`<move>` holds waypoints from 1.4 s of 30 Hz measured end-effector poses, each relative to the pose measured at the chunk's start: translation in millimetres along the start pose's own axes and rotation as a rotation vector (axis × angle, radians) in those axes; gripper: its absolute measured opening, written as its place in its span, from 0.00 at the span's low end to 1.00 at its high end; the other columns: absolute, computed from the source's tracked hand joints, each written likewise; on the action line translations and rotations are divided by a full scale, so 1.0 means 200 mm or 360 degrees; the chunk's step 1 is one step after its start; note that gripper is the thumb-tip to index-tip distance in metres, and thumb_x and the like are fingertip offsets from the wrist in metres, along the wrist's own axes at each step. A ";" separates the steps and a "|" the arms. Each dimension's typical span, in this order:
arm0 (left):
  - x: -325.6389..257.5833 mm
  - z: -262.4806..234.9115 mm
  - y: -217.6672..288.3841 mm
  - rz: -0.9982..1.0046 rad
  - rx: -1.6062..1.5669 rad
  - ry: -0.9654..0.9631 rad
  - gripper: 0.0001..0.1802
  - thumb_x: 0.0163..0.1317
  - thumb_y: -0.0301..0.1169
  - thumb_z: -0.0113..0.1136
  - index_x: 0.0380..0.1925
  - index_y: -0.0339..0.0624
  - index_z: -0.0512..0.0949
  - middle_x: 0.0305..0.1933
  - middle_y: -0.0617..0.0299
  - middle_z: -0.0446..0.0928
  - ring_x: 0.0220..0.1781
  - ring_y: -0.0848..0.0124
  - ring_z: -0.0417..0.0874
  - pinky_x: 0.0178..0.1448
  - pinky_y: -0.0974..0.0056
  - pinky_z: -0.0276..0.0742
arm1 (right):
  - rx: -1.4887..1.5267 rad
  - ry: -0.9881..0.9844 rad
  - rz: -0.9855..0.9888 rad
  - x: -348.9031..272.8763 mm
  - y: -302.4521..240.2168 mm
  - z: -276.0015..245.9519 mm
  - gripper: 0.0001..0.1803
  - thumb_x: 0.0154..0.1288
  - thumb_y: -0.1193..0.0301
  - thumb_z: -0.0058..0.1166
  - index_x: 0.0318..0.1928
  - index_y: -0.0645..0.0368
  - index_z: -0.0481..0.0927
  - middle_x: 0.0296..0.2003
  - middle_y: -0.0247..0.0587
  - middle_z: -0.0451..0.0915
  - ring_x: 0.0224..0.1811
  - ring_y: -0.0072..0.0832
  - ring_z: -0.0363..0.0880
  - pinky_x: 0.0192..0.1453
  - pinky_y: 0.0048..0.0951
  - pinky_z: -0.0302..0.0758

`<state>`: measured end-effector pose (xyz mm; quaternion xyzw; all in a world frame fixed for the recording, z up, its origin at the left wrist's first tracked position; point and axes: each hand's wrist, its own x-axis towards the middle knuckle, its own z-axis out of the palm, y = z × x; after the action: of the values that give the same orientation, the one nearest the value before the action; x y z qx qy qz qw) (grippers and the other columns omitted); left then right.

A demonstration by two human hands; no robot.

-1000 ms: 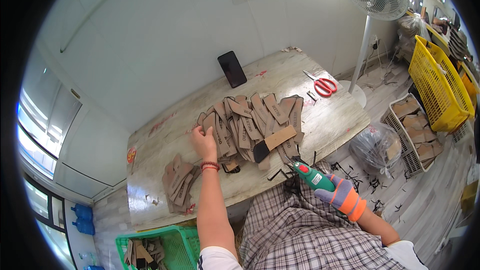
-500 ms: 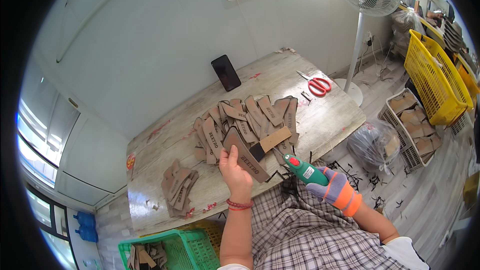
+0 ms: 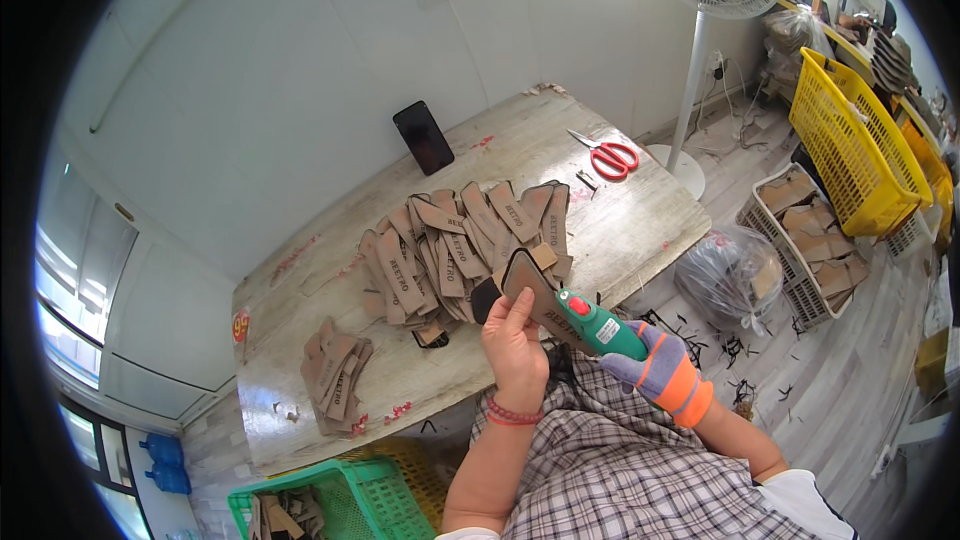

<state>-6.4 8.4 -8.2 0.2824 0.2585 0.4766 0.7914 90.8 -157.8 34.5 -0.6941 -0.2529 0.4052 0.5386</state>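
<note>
My bare left hand point(image 3: 515, 345) pinches a flat brown, dark-edged piece point(image 3: 525, 275) with dark lettering between thumb and fingers. In my gloved right hand point(image 3: 665, 370), purple and orange, is a green handheld power tool point(image 3: 612, 333) with a red button. The tool's front end meets the right side of the piece; its working tip cannot be made out. Beyond my hands a heap of similar brown pieces point(image 3: 400, 280) covers the middle of the worn table point(image 3: 440, 375). A smaller stack of pieces point(image 3: 333, 380) lies at the table's near left.
Red-handled scissors point(image 3: 614, 162) and a dark phone point(image 3: 423, 138) rest toward the table's back. A green basket point(image 3: 375, 500) stands below the near edge. Rightward are a fan point(image 3: 690, 90), a filled plastic bag point(image 3: 730, 275), a yellow basket point(image 3: 850, 140) and black offcuts on the floor.
My left hand has moved right with the brown piece and turned it, bringing it against the tool. The tool has shifted slightly; the whole view has swung a little.
</note>
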 end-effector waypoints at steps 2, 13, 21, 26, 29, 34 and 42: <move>-0.01 0.01 -0.01 -0.0057 0.0010 -0.0026 0.03 0.61 0.23 0.63 0.32 0.41 0.78 0.36 0.64 0.82 0.36 0.77 0.80 0.44 0.72 0.75 | 0.0042 -0.0013 0.0007 0.00 0.01 -0.01 0.30 0.54 0.61 0.71 0.53 0.62 0.74 0.27 0.29 0.78 0.22 0.12 0.71 0.26 0.17 0.68; -0.10 -0.06 -0.09 -0.0204 0.0153 -0.0138 0.01 0.64 0.23 0.60 0.34 0.37 0.79 0.35 0.62 0.82 0.35 0.76 0.81 0.42 0.71 0.77 | 0.0228 -0.0033 -0.0016 0.00 0.00 -0.03 0.31 0.56 0.61 0.69 0.55 0.63 0.73 0.30 0.30 0.80 0.24 0.12 0.72 0.26 0.17 0.69; -0.12 -0.03 -0.01 -0.0080 0.0337 -0.0235 0.03 0.66 0.23 0.56 0.37 0.36 0.78 0.37 0.62 0.82 0.34 0.76 0.82 0.40 0.73 0.78 | 0.0062 -0.0055 -0.0023 0.00 0.03 -0.06 0.27 0.59 0.65 0.67 0.54 0.65 0.72 0.31 0.32 0.80 0.24 0.15 0.76 0.26 0.19 0.72; -0.10 -0.04 0.06 -0.0153 0.0440 -0.0355 0.04 0.68 0.24 0.54 0.39 0.37 0.75 0.39 0.63 0.80 0.33 0.78 0.80 0.39 0.74 0.77 | 0.0029 -0.0074 -0.0038 0.00 0.05 -0.07 0.27 0.58 0.65 0.67 0.54 0.65 0.72 0.31 0.32 0.80 0.24 0.15 0.75 0.27 0.18 0.71; -0.08 -0.06 0.06 -0.0025 0.0545 -0.0382 0.04 0.68 0.25 0.54 0.39 0.37 0.75 0.39 0.64 0.80 0.33 0.80 0.79 0.41 0.74 0.75 | 0.0009 -0.0092 -0.0061 0.00 0.05 -0.08 0.27 0.58 0.65 0.67 0.54 0.65 0.73 0.31 0.32 0.80 0.24 0.15 0.75 0.27 0.18 0.71; -0.08 -0.06 0.12 0.0018 0.0682 -0.0415 0.05 0.67 0.25 0.55 0.39 0.36 0.76 0.38 0.66 0.79 0.35 0.83 0.76 0.42 0.75 0.72 | -0.0119 -0.0127 -0.0043 0.00 0.04 -0.09 0.25 0.59 0.66 0.67 0.53 0.65 0.74 0.29 0.32 0.79 0.24 0.15 0.75 0.28 0.18 0.71; -0.02 -0.09 0.22 0.0122 0.0950 -0.0584 0.05 0.65 0.26 0.58 0.36 0.34 0.78 0.35 0.68 0.79 0.33 0.85 0.72 0.38 0.77 0.68 | -0.0126 -0.0162 -0.0172 -0.01 0.08 -0.12 0.29 0.56 0.60 0.69 0.54 0.63 0.76 0.26 0.31 0.80 0.23 0.14 0.75 0.28 0.19 0.72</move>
<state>-47.3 24.8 11.2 0.5918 0.2291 0.3506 0.6887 108.7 -178.0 22.0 -0.6786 -0.3329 0.4000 0.5183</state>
